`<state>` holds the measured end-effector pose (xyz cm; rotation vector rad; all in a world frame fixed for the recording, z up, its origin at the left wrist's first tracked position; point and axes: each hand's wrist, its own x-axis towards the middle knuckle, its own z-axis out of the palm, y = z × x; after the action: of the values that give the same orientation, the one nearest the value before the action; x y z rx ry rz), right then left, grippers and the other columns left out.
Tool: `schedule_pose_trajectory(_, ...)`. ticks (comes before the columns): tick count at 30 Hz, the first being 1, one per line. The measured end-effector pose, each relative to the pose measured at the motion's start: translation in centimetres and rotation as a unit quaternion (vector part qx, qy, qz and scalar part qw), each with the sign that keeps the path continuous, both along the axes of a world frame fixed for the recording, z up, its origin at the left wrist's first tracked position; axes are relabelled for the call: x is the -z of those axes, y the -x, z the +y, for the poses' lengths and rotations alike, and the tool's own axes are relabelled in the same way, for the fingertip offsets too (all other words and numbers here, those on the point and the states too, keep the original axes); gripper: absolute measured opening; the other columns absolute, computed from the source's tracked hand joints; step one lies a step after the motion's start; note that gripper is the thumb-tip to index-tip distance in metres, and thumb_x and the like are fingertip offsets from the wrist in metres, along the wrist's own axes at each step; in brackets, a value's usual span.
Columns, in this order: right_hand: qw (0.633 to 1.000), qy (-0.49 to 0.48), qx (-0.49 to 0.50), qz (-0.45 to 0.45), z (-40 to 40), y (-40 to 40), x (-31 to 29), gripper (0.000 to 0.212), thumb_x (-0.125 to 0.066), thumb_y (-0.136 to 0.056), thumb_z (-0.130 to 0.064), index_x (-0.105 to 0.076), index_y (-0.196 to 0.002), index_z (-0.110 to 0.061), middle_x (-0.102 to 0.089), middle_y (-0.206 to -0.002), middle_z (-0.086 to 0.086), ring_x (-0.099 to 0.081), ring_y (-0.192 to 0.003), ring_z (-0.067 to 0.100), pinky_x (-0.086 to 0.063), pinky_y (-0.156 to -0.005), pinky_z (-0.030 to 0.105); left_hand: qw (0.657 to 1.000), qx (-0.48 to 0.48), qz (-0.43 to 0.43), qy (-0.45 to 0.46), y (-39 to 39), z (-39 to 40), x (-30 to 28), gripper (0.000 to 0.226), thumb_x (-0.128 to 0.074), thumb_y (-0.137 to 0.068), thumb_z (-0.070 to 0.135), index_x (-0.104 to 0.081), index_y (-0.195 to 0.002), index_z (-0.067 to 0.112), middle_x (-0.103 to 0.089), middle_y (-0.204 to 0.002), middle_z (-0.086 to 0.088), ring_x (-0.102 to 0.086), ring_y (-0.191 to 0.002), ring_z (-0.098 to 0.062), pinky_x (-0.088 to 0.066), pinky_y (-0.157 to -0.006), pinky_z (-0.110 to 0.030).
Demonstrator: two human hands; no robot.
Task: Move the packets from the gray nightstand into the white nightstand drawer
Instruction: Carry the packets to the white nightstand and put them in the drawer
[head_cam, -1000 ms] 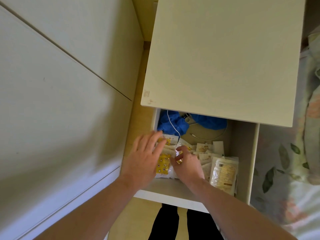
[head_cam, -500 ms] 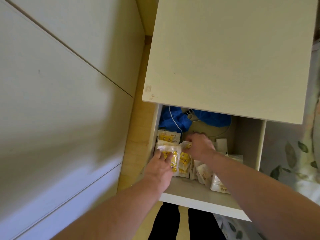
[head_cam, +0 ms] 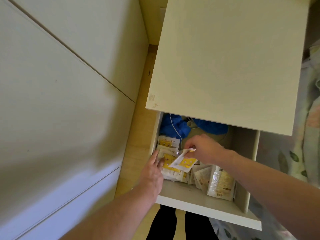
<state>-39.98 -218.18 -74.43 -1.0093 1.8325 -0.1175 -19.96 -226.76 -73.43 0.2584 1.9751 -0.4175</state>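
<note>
Yellow packet [head_cam: 184,161] pinched by right hand [head_cam: 204,148].

Head view looks steeply down, fairly close, into the drawer [head_cam: 204,200]

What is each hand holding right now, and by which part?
Right hand pinches a yellow packet by its top corner. Left hand holds nothing, fingers resting on the packets.

Drawer [head_cam: 204,203] open at lower center of frame, under the nightstand top [head_cam: 233,58]. Packets [head_cam: 174,170] in its left half, cloth [head_cam: 174,126] behind them. My left hand [head_cam: 152,172] rests on the stack; my right hand [head_cam: 204,149] pinches 1 packet [head_cam: 183,161] above it. Wardrobe doors [head_cam: 60,84] fill frame left.
</note>
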Motion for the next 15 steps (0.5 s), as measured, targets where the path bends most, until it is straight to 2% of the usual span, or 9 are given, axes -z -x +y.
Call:
schedule_pose_trajectory(3,1.0,-0.014,-0.026,-0.005,-0.4,-2.6,1.7,0.019,-0.078,-0.087,-0.039,-0.075,-0.106,-0.034,-0.067,-0.102,-0.011,-0.059,-0.101,0.012,-0.045,-0.073,0.029,1.0,0.022,-0.003,0.004,0.2,-0.3,-0.7,0.06,-0.037,-0.107,0.042,-0.023,-0.161,0.019,0.004,-0.171,-0.011,0.015,-0.155,-0.042,0.032,-0.099,-0.066)
schedule_pose_trajectory(7,0.998,0.003,0.066,0.021,-1.2,-6.3,4.3,0.033,-0.077,-0.086,-0.038,-0.066,-0.118,-0.036,-0.063,-0.119,-0.003,-0.058,-0.114,0.02,-0.05,-0.087,0.034,0.998,0.043,0.036,0.013,-0.6,-0.9,-1.0,0.063,-0.032,-0.109,0.032,-0.005,-0.161,0.008,0.009,-0.17,-0.015,0.016,-0.154,-0.043,0.028,-0.106,-0.067)
schedule_pose_trajectory(9,0.99,0.002,0.134,0.039,-1.3,-7.6,4.8,0.045,-0.08,-0.085,-0.034,-0.061,-0.126,-0.033,-0.052,-0.128,0.0,-0.055,-0.118,0.021,-0.05,-0.093,0.034,0.997,0.025,0.069,-0.005,-1.0,-1.4,-1.5,0.058,-0.032,-0.108,0.032,-0.023,-0.16,0.008,0.002,-0.17,-0.016,0.015,-0.154,-0.044,0.027,-0.107,-0.07)
schedule_pose_trajectory(11,0.982,0.011,0.181,0.052,-1.0,-8.8,5.0,0.063,-0.085,-0.081,-0.031,-0.052,-0.135,-0.028,-0.045,-0.134,0.0,-0.048,-0.124,0.022,-0.046,-0.104,0.035,0.993,-0.024,0.096,-0.061,-0.9,-2.1,-2.5,0.051,-0.044,-0.103,0.036,-0.052,-0.148,0.013,-0.012,-0.17,-0.014,0.013,-0.155,-0.044,0.022,-0.116,-0.067)
schedule_pose_trajectory(12,0.976,0.016,0.208,0.055,-0.9,-9.2,4.9,0.072,-0.087,-0.079,-0.031,-0.047,-0.138,-0.026,-0.043,-0.136,0.0,-0.044,-0.126,0.022,-0.044,-0.108,0.037,0.988,-0.049,0.119,-0.085,-0.8,-2.6,-3.2,0.05,-0.048,-0.1,0.038,-0.058,-0.143,0.014,-0.017,-0.169,-0.015,0.011,-0.155,-0.043,0.019,-0.118,-0.064)
schedule_pose_trajectory(15,0.962,0.004,0.267,0.058,0.0,-10.3,4.8,0.087,-0.087,-0.077,-0.037,-0.036,-0.144,-0.02,-0.04,-0.139,0.004,-0.047,-0.127,0.025,-0.046,-0.109,0.041,0.962,-0.134,0.206,-0.121,-0.7,-3.9,-4.7,0.058,-0.051,-0.097,0.042,-0.049,-0.149,0.014,-0.021,-0.168,-0.012,0.007,-0.157,-0.036,0.016,-0.121,-0.061)
